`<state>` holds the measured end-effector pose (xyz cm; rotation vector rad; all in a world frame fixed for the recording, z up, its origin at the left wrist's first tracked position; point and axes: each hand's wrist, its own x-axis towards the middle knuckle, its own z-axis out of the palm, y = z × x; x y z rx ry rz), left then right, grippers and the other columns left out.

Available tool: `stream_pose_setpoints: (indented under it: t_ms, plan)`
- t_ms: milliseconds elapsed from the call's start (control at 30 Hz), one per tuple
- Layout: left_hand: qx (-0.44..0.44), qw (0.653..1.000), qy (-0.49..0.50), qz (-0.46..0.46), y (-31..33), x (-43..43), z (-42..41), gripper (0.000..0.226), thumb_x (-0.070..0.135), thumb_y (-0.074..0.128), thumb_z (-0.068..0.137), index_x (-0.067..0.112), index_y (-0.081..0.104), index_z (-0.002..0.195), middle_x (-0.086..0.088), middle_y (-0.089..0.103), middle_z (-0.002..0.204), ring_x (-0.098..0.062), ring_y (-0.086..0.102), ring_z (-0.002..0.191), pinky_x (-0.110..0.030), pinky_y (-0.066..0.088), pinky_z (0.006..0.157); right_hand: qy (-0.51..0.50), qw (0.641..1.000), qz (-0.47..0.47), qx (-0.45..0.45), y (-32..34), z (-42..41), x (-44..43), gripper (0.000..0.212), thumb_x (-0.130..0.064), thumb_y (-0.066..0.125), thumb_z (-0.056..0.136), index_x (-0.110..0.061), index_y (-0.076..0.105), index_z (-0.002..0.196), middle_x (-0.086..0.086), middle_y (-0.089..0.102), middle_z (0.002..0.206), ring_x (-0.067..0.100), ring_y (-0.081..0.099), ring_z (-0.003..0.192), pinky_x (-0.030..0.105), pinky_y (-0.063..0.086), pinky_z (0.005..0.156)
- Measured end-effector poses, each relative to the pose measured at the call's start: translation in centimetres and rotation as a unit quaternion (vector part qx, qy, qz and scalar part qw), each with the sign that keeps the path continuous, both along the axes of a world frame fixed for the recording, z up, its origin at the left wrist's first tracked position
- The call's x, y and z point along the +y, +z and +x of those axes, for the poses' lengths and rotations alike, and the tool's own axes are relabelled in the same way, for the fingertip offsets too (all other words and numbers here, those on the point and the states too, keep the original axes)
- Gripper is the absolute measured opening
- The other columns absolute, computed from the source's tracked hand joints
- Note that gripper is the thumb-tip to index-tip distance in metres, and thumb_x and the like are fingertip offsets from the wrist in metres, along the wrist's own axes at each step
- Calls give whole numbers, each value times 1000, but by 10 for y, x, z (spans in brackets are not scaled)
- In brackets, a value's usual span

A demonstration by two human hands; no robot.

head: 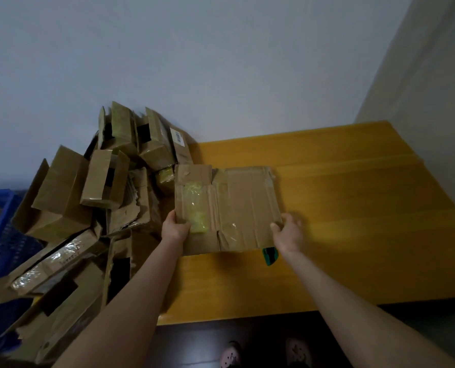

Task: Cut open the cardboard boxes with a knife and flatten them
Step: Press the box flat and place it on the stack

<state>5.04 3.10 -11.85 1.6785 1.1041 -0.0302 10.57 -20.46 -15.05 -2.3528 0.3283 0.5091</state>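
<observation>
Gripping the flattened cardboard box [237, 208] with the left hand [174, 228] on its near left edge, thumb on top, and with the right hand [287, 232] curled round its near right corner. Held spread between both grips, low over the yellow table [353, 221]. Half hiding a green-and-black object [269, 256] just beside the right wrist. Bordered on the left by a pile of boxes [101, 195]
</observation>
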Motion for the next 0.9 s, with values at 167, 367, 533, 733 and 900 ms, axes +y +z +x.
stream_pose_setpoints:
  t_ms: [167, 367, 533, 733, 900]
  plan:
    - [119, 985, -58, 106, -32, -5, 0, 66, 8, 48, 96, 15, 17, 153, -18, 45, 142, -38, 49, 124, -49, 47, 99, 65, 989, -115, 66, -15, -11, 5, 92, -37, 71, 85, -15, 11, 152, 11, 27, 148, 31, 35, 134, 40, 44, 95]
    - [137, 980, -58, 131, -52, -1, 13, 66, 8, 51, 94, 22, 21, 152, -16, 49, 137, -37, 55, 116, -48, 53, 89, 108, 984, -127, 70, -37, -15, 8, 122, -34, 81, 75, -20, -12, 153, 12, 19, 152, 31, 39, 131, 41, 47, 95]
    - [119, 984, -34, 128, -60, -3, 23, 64, 8, 48, 95, 25, 24, 152, -15, 49, 137, -38, 52, 121, -53, 49, 96, 120, 980, -149, 46, -43, -6, -3, 107, -18, 72, 85, -21, -10, 153, 14, 17, 152, 31, 54, 114, 34, 47, 80]
    - [154, 976, -57, 140, -63, -3, 21, 68, 5, 42, 98, 28, 13, 155, -18, 41, 144, -40, 49, 123, -51, 49, 96, 59, 978, -202, 9, -49, 13, -40, 45, -4, 46, 98, -15, 40, 141, 16, 42, 135, 34, 57, 108, 37, 49, 81]
    - [197, 964, -79, 159, -65, -14, 1, 75, 2, 40, 98, 31, 2, 155, -21, 31, 148, -36, 56, 109, -39, 50, 78, 2, 989, -143, 30, -51, 28, -46, 39, -16, 50, 99, -11, 45, 137, 18, 62, 119, 35, 60, 108, 38, 50, 79]
